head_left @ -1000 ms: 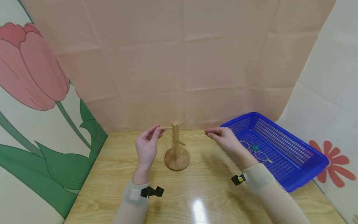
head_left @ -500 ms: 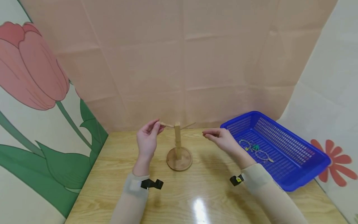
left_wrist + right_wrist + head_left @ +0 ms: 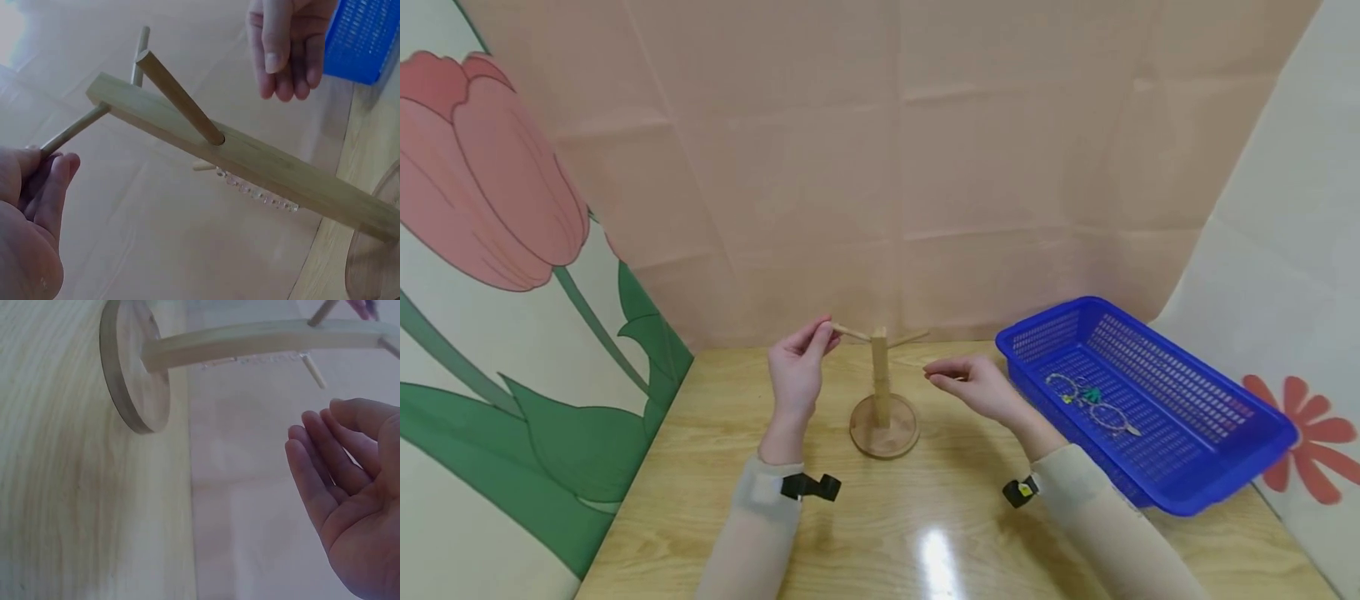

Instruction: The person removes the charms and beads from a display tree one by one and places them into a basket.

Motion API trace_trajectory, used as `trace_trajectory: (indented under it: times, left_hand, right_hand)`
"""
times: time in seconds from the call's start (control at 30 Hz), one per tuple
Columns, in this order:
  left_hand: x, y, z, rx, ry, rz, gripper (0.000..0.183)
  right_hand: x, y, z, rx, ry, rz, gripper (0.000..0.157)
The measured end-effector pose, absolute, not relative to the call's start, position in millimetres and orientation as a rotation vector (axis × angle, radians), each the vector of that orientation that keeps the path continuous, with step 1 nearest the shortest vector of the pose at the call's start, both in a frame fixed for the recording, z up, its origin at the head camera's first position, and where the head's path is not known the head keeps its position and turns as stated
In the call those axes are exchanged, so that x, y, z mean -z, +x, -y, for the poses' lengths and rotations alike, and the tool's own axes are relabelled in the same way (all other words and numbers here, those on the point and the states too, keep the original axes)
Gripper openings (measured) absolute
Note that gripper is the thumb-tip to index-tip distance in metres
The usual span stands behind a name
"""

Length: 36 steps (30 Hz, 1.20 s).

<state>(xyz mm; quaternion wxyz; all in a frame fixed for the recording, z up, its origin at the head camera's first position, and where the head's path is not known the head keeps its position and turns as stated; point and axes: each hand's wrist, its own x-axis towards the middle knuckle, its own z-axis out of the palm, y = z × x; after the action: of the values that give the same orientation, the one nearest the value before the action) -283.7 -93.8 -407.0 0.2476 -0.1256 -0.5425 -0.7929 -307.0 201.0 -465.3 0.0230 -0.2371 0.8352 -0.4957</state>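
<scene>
A wooden peg stand with a round base stands upright on the table. My left hand pinches the end of an upper peg between thumb and fingers, as the left wrist view shows up close. Behind the post, a clear beaded bracelet hangs at a lower peg. To the right of the stand, my right hand hovers with relaxed fingers and holds nothing. In the right wrist view its fingertips point toward a peg, with a gap between them.
A blue plastic basket stands at the right, close to my right forearm. In it lie bracelets, one with a green ornament. A pink backdrop rises behind the wooden table.
The stand has turned about its post, so its pegs point in other directions, while my left hand keeps its pinch on a peg. My right hand has moved left and slightly down.
</scene>
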Motion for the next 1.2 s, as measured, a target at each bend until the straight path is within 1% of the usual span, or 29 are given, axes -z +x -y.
trace_trajectory:
  times: [0.17, 0.5, 0.73, 0.93, 1.2]
  left_hand:
    - [408, -285, 97, 2.114, -0.332, 1.512, 0.034]
    - [409, -288, 101, 2.076, -0.38, 1.554, 0.027]
    - [409, -290, 102, 2.055, -0.412, 1.564, 0.028]
    - [410, -292, 104, 2.025, -0.433, 1.589, 0.027]
    - [411, -293, 105, 1.99, -0.464, 1.601, 0.026]
  right_hand:
    - [471, -306, -192, 1.575, -0.714, -2.572, 0.022]
    - [479, -310, -174, 1.616, -0.648, -2.577, 0.027]
    - [486, -311, -161, 1.735, -0.583, -2.596, 0.028]
    - [490, -312, -150, 1.837, -0.646, -2.569, 0.034]
    - [495, -313, -143, 1.812, -0.711, -2.565, 0.03]
